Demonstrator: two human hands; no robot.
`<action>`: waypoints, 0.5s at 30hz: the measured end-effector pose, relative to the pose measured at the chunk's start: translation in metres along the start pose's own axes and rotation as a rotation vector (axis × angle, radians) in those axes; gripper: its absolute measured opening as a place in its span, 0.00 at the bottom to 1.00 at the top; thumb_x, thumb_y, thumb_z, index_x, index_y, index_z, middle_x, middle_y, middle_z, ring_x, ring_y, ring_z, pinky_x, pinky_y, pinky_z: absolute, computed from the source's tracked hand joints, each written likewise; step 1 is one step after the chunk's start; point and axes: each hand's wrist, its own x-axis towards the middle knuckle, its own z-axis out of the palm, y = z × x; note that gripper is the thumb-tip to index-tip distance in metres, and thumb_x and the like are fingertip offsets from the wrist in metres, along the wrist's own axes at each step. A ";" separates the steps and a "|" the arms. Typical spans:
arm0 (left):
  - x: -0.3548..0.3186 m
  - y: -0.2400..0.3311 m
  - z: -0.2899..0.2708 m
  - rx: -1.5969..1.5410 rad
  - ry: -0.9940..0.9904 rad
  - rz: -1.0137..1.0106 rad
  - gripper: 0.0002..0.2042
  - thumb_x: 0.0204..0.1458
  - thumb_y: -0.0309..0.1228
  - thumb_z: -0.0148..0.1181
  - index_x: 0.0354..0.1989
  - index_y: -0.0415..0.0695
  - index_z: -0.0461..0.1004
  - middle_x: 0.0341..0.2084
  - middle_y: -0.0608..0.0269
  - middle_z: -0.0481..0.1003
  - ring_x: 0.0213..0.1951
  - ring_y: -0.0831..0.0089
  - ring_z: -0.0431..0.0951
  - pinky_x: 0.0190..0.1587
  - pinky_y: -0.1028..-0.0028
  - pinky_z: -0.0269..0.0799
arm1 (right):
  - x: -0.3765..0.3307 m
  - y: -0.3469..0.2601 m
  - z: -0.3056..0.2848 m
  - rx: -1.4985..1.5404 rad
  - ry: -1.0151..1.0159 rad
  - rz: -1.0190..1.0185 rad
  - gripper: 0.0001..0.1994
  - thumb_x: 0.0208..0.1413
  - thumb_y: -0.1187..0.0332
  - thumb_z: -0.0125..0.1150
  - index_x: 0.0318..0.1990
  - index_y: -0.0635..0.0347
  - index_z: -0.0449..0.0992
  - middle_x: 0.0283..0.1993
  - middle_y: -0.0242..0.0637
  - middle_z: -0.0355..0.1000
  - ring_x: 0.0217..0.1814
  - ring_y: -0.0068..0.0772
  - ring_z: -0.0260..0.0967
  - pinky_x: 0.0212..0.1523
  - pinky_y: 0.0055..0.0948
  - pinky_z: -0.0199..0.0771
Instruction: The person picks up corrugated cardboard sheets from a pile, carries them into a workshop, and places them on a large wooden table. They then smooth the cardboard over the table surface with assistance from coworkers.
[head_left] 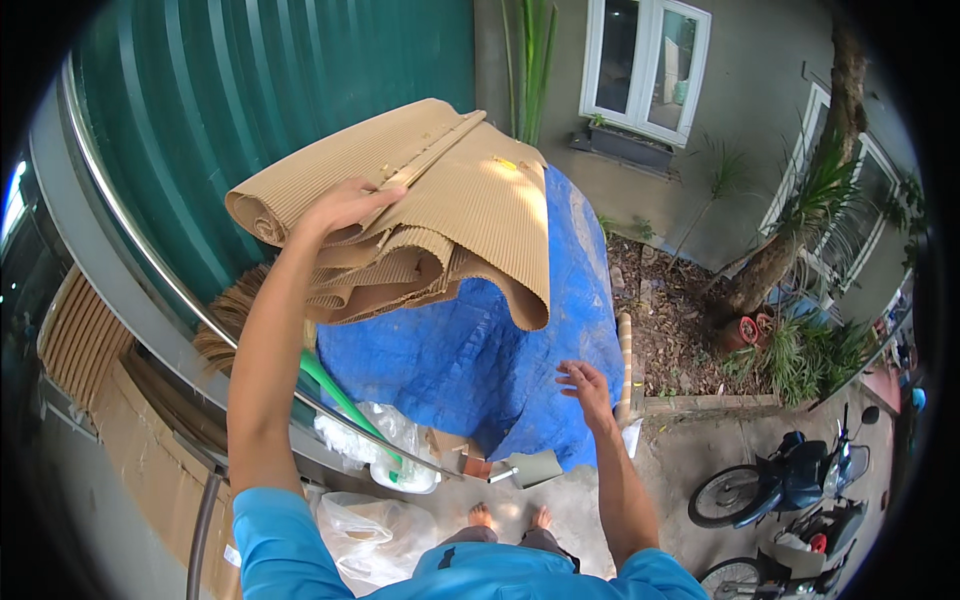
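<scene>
A large brown sheet of corrugated cardboard (500,215), loosely rolled and folded over in layers, lies on top of a heap covered by a blue tarp (430,360). My left hand (352,204) reaches far forward, its fingers closed at an edge of the cardboard near the raised fold; part of the grip is hidden. Below that hand, the curled layers of the sheet hang over the tarp. My right hand (585,388) is in the air in front of the tarp's right side, holding nothing, its fingers loosely bent and apart.
A metal rail (150,262) curves along my left, beside a green corrugated wall (270,70). A straw broom (235,310), a green handle (345,405) and plastic bags (375,530) are near my feet. Motorbikes (780,480) stand to the right, below a planted bed (670,330).
</scene>
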 end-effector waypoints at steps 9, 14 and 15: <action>0.043 0.024 -0.077 0.764 0.564 -0.149 0.14 0.54 0.28 0.53 0.46 0.41 0.80 0.45 0.46 0.80 0.49 0.53 0.81 0.51 0.56 0.76 | -0.134 0.319 -0.138 0.044 0.294 0.762 0.14 0.62 0.63 0.59 0.49 0.62 0.76 0.38 0.44 0.78 0.33 0.39 0.78 0.27 0.38 0.80; 0.023 0.114 -0.139 0.585 0.923 0.068 0.15 0.59 0.36 0.52 0.52 0.56 0.79 0.45 0.55 0.81 0.50 0.56 0.80 0.54 0.59 0.72 | -0.347 0.371 -0.239 0.269 0.565 1.031 0.07 0.61 0.65 0.54 0.44 0.55 0.72 0.31 0.42 0.74 0.28 0.39 0.74 0.23 0.38 0.77; 0.016 0.142 -0.142 0.493 0.993 0.159 0.15 0.58 0.35 0.52 0.51 0.54 0.80 0.44 0.53 0.82 0.50 0.54 0.80 0.54 0.59 0.73 | -0.378 0.366 -0.254 0.306 0.602 1.002 0.07 0.61 0.65 0.54 0.43 0.55 0.71 0.31 0.41 0.74 0.27 0.39 0.74 0.23 0.38 0.77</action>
